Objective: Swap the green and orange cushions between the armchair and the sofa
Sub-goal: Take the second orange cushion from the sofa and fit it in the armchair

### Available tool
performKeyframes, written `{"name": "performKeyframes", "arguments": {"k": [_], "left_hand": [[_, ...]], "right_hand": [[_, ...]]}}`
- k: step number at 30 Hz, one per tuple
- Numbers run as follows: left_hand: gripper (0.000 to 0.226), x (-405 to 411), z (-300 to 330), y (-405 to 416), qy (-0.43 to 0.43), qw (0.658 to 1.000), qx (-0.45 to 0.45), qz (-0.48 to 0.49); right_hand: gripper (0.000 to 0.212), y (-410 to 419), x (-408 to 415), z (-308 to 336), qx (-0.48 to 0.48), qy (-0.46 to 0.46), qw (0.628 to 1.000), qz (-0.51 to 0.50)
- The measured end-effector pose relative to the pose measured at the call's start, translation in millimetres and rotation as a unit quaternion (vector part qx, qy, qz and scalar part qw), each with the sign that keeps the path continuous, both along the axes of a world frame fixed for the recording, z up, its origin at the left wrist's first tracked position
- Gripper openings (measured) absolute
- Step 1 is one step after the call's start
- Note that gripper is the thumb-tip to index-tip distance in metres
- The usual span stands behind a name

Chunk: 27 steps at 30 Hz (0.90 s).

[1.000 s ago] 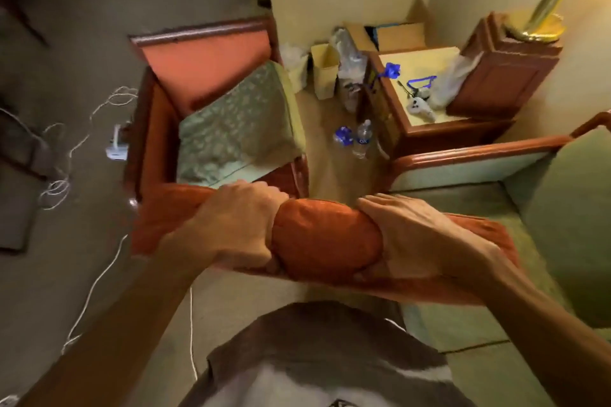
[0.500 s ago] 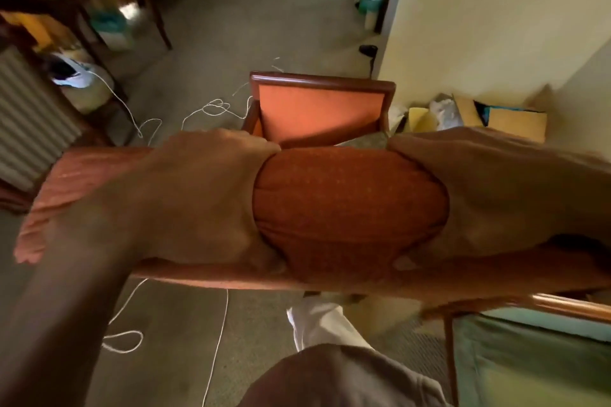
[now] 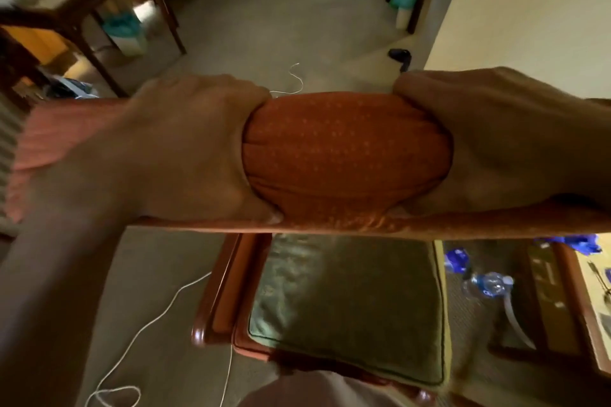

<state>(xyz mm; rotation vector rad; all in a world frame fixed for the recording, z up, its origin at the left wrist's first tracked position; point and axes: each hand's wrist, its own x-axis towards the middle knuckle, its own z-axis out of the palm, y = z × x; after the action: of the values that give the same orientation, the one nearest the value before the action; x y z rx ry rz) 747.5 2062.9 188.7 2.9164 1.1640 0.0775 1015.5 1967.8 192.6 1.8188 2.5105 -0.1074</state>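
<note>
since the pic half a sec ago the view tipped down more: now the green cushion (image 3: pixel 347 304) shows right under the orange cushion (image 3: pixel 344 155), and the chair back is hidden behind the orange one.

orange cushion is up in the air, held w/ both hands. its long side runs left to right across the view, flat-ish, w/ its near edge (image 3: pixel 330 228) a straight line over the armchair (image 3: pixel 224 291). the middle bulges up fat between the two hands. left hand (image 3: pixel 185 149) grips it left of the middle, right hand (image 3: pixel 496 139) grips it right of the middle. fingers of both hands are curled tight round the cushion, squeezing it; fingertips go under and can't be seen.

green cushion lies flat on the armchair seat. it fills the seat almost edge to edge, wood arm on the left, front wood edge near the person.

room to move: open carpet floor (image 3: pixel 281 26) past the cushion, w/ a white cord (image 3: pixel 158 314) snaking on the floor left of the chair. dark table legs (image 3: pixel 165 10) far left, wall (image 3: pixel 529 3) on the right. a water bottle (image 3: pixel 489 284) lies on the floor just right of the chair, next to a wood surface (image 3: pixel 568 301).
</note>
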Motion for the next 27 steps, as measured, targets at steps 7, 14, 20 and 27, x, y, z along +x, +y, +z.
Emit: {"name": "performKeyframes", "arguments": {"k": [7,14,20,27], "left_hand": [[0.075,83,-63,109,0.047,0.998,0.015,-0.027],[0.103,157,-238,217,0.121,0.986,-0.087,-0.069],[0.126,143,-394,274,0.116,0.983,-0.141,0.02],[0.126,163,-418,306,0.004,0.993,-0.118,0.005]], "right_hand": [[0.094,111,58,-74,-0.063,0.091,0.992,-0.065],[0.103,185,119,-243,-0.103,0.1,0.98,-0.14],[0.118,232,117,-406,-0.129,0.084,0.966,-0.208],[0.13,281,132,-421,-0.119,0.068,0.958,-0.25]]}}
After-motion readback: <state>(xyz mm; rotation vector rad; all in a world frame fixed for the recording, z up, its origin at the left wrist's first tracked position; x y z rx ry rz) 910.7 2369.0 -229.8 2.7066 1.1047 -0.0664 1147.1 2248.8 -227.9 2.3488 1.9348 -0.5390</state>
